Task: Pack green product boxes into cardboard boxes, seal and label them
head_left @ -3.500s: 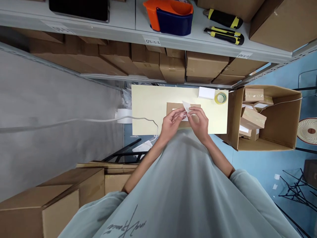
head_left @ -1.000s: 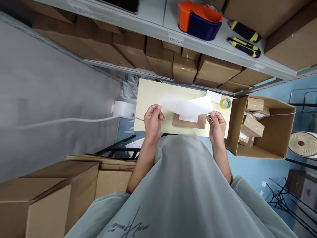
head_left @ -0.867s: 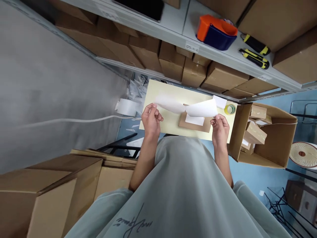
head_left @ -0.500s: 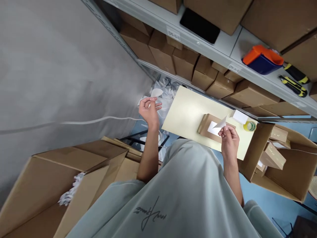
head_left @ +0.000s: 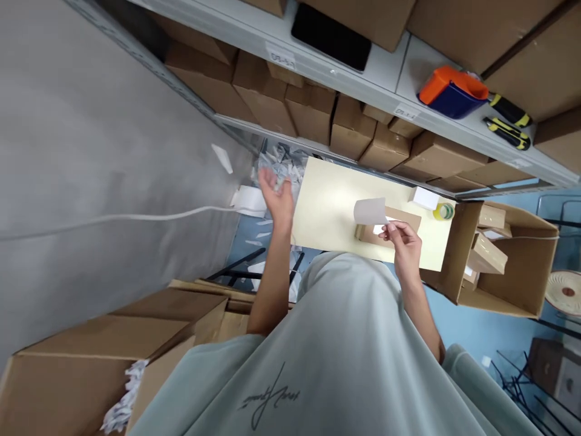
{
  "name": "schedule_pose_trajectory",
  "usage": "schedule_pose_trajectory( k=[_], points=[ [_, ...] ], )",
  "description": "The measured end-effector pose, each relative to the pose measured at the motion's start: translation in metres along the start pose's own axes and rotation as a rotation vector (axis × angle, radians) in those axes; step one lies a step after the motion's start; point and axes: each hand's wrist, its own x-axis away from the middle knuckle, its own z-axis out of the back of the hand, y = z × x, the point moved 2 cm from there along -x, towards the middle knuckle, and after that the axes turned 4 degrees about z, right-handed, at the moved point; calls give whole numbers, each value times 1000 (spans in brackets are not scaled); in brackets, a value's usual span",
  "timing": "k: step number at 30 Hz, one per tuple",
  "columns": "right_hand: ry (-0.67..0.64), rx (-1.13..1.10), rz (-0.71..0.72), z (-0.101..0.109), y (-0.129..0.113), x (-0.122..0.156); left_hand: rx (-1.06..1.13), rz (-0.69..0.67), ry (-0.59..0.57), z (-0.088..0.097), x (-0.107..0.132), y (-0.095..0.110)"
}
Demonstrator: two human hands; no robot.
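My right hand (head_left: 402,240) pinches a white label (head_left: 369,211) above a flat brown cardboard package (head_left: 398,219) lying on the pale yellow table (head_left: 331,200). My left hand (head_left: 276,192) is out past the table's left edge with its fingers spread and nothing in it. A white scrap of backing paper (head_left: 223,158) hangs in the air left of that hand, over a heap of discarded white scraps (head_left: 281,162) by the wall.
A white pad (head_left: 423,197) and a roll of clear tape (head_left: 443,211) sit at the table's far right. An open carton of small parcels (head_left: 499,254) stands to the right. Shelves above hold brown boxes, an orange-blue tape dispenser (head_left: 451,94) and yellow-black cutters (head_left: 508,121). Large cartons (head_left: 109,357) stand lower left.
The backing paper came off the label; my left hand carried it out to the left and let it go, fingers spreading. My right hand kept the label over the package.
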Motion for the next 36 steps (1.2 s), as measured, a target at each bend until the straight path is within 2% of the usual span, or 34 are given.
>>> schedule_pose_trajectory(
  k=[1,2,5,7,9,12,15,21,26,28,33,36],
  points=[
    [12,23,30,2,1,0,4,38,-11,-18,24,4],
    [31,46,65,3,2,1,11,71,-95,-37,49,10],
    [98,143,202,12,2,4,96,193,-431,-82,121,35],
    [122,255,317,19,1,7,149,260,-592,-101,157,50],
    [121,360,426,28,0,11,179,301,-656,-112,178,60],
    [102,407,527,44,4,18,183,330,-653,-125,192,66],
    [68,382,509,59,14,23,143,333,-641,-137,197,67],
    [-60,258,281,89,39,24,76,252,-571,-154,208,62],
    [1,76,9,125,55,1,26,228,-603,-159,218,60],
    [-14,-14,-87,136,61,-12,-2,243,-622,-161,224,61],
    [-233,-190,-247,143,71,-34,-22,303,-646,-172,244,61],
    [-253,-267,-302,146,75,-37,-11,316,-635,-180,256,58]
  ],
)
